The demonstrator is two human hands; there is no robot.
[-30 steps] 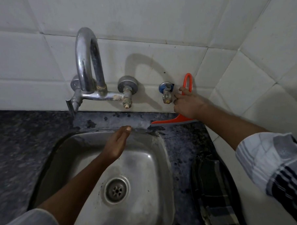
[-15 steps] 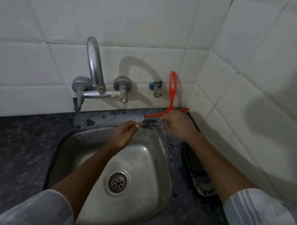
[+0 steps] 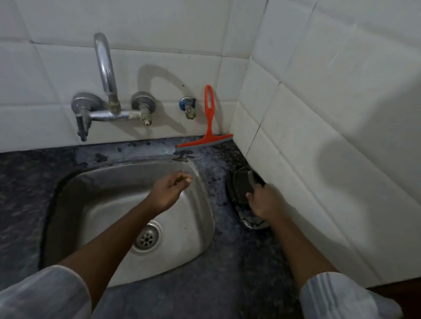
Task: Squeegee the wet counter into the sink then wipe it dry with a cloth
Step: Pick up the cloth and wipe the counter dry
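squeegee (image 3: 207, 132) behind sink (image 3: 88, 178); cloth (image 3: 242, 185) right

Open counter (image 3: 211, 292) front; squeegee (image 3: 207, 135), tap (image 3: 106, 82) along back wall.

The sink (image 3: 197, 221) is brushed stainless steel, dull-sheened and faintly streaked, with a perforated metal drain (image 3: 146, 237) at its bottom; the counter (image 3: 14, 199) is dark speckled stone, polished, with wet glossy patches near the back edge; the wall tiles (image 3: 162, 24) are white glazed ceramic, smooth, with thin grey grout lines; the tap (image 3: 105, 65) is chromed metal, shiny on the spout, crusted and tarnished at the joints; the squeegee (image 3: 207, 132) is orange plastic, smooth, with a grey rubber-looking blade; the cloth (image 3: 242, 187) is dark woven fabric, matt and crumpled; both sleeves are light striped fabric.
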